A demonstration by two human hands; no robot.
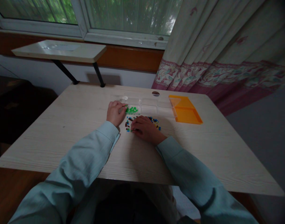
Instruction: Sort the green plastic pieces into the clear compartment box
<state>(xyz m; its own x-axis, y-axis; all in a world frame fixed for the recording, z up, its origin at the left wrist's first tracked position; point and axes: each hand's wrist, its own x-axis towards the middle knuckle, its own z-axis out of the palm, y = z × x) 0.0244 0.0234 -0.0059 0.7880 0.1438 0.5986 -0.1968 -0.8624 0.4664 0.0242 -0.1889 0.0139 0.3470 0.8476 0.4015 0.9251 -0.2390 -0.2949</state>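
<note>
My left hand (116, 113) is at the left end of a clear plastic compartment box (149, 108), its thumb and fingertips closed together beside the green pieces. Small green pieces (132, 110) lie in the box's front left compartment. My right hand (145, 128) is bent low over a spread of tiny mixed pieces (127, 124) in blue, brown, yellow and green on the table in front of the box. Its fingers are curled with the tips pressed down among them. Whatever either hand pinches is too small or hidden to make out.
An orange two-part tray (188, 109) lies at the right end of the clear box. A round cable hole (155, 93) is near the back edge of the pale wooden table (86, 124). A raised white shelf (63, 51) on black legs stands at the back left. A curtain (203, 46) hangs behind.
</note>
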